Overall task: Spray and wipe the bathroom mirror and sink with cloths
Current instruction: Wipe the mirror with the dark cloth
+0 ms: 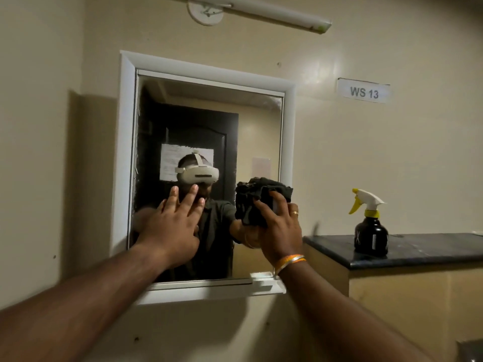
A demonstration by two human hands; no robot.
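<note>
Head: cloth in R hand.

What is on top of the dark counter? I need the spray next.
A spray bottle with a black body and a yellow-and-white trigger stands upright on the counter, right of the mirror. The counter's far right end runs out of view.

Both arms raised forward, left hand flat with fingers straight, right hand gripping a bunched cloth
</note>
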